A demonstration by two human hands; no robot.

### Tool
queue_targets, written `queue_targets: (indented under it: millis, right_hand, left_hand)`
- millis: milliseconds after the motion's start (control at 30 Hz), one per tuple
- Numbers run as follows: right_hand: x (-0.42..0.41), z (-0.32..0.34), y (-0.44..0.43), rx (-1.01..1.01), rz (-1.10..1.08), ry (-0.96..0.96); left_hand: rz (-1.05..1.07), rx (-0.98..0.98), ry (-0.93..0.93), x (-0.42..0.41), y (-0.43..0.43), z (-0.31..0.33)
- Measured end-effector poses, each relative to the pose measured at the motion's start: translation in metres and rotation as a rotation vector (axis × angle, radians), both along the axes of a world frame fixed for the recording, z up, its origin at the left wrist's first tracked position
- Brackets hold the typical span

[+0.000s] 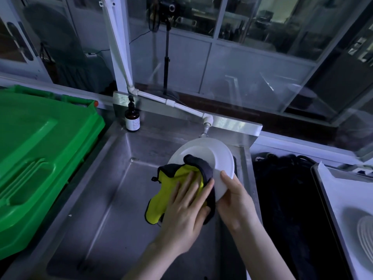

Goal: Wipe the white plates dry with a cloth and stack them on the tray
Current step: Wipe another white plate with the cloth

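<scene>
While we hold the plate (201, 150) tilted above the sink (113, 178), right grip (234, 197) clasping its rim, left grip (187, 207) pressing the cloth (159, 205) flat-fingered on its face, we note one risk: a damp rim may slip and the plate chip in the sink. Tray (343, 195), right of sink: plates (365, 235) stacked.

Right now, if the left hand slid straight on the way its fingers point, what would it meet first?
The left hand presses on the cloth; going on, it would probably cross the cloth's dark border onto the bare white plate that the right hand holds.
</scene>
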State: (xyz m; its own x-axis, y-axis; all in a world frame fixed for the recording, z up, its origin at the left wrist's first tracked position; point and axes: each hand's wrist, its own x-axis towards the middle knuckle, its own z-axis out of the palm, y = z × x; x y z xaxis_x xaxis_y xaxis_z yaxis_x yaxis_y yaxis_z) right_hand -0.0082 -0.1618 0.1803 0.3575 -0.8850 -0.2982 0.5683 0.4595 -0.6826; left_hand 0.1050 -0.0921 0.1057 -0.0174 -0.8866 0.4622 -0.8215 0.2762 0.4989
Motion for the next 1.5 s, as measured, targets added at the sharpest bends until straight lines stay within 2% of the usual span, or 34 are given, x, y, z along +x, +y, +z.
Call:
queue_targets:
  millis: [167,433,567,733,867,967,1200,1367,1500]
  right_hand:
    - [-0.010,0.012,-0.006,-0.051,0.004,0.076]
    - [-0.005,0.009,0.004,-0.025,0.031,0.042]
    - [-0.002,0.003,0.012,-0.011,0.073,0.061]
    - [-0.012,0.013,0.000,-0.050,0.030,0.081]
    - [-0.008,0.010,0.000,-0.055,0.064,0.079]
    - [-0.007,0.004,0.006,-0.052,0.112,0.077]
    - [-0.007,-0.009,0.016,-0.051,0.130,0.169]
    - [-0.012,-0.008,0.011,-0.079,0.207,0.227]
    - [-0.013,-0.006,0.008,-0.111,0.271,0.260]
  left_hand:
    - [0.058,0.029,0.112,0.006,0.012,-0.014]
    - [-0.092,0.004,-0.025,0.021,-0.027,0.018]
    - [-0.067,0.093,0.075,0.037,-0.048,0.025]
    - [0.002,0.154,0.170,0.049,-0.035,0.008]
    - [-0.059,0.041,0.066,0.027,-0.025,0.010]
    - [-0.096,0.026,-0.021,0.022,-0.032,0.020]
    - [-0.090,0.153,0.045,0.044,-0.058,0.036]
    - [-0.211,0.059,-0.124,0.031,-0.048,0.034]
    - [-0.255,0.051,-0.103,0.042,-0.056,0.035]
